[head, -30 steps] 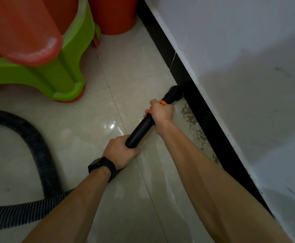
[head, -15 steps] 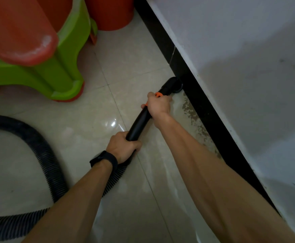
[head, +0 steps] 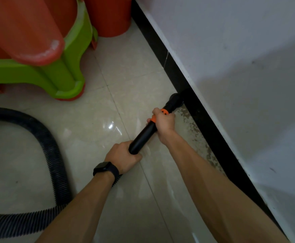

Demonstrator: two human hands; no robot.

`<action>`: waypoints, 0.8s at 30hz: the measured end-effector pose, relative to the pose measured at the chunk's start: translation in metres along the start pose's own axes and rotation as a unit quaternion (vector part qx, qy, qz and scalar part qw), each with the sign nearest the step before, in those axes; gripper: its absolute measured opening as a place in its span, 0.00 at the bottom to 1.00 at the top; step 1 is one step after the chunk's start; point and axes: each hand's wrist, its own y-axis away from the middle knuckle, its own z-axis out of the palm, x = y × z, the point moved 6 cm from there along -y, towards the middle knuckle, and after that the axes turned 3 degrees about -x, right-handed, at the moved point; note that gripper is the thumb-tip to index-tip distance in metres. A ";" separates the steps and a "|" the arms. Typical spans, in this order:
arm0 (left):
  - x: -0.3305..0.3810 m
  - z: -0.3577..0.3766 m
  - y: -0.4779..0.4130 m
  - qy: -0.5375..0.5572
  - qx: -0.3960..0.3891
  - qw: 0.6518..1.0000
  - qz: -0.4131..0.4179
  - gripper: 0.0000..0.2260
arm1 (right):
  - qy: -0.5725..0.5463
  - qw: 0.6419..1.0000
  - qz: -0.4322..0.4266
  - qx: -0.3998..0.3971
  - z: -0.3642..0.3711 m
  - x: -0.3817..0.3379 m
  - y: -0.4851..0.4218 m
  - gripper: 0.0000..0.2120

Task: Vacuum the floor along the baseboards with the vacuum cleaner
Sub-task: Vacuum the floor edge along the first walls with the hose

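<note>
- The right hand is wrapped tight around the vacuum wand at its forward end, fingers covering part of an orange collar.
- The left hand is closed around the wand's rear end, nearer the person, with a black watch on its wrist.
- Just ahead of the right hand, the black nozzle sits on the tiled floor, touching the black baseboard at the foot of the white wall.
- Right of the right hand, along the baseboard, the tile shows dark speckled grime.
- Behind the left hand, the ribbed hose loops away to the left and out of view.
- Far ahead and left of both hands stand green and red plastic stools and a red bucket.
</note>
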 end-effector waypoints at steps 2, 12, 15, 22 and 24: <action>0.001 0.003 0.005 -0.033 -0.007 0.999 0.010 0.06 | -0.019 1.000 0.004 -0.014 -0.005 0.002 0.004 0.08; -0.036 0.005 0.056 -0.130 -0.035 0.991 0.021 0.08 | -0.089 0.996 0.019 0.024 -0.011 0.058 0.056 0.18; -0.047 0.005 0.068 -0.155 -0.045 0.987 0.026 0.09 | -0.101 0.993 0.027 0.046 -0.018 0.076 0.074 0.22; -0.054 0.015 0.091 -0.203 -0.119 0.971 0.041 0.11 | -0.143 0.979 0.056 0.130 -0.049 0.103 0.130 0.18; -0.058 0.017 0.095 -0.226 -0.140 0.963 0.041 0.11 | -0.157 0.973 0.072 0.153 -0.056 0.111 0.148 0.15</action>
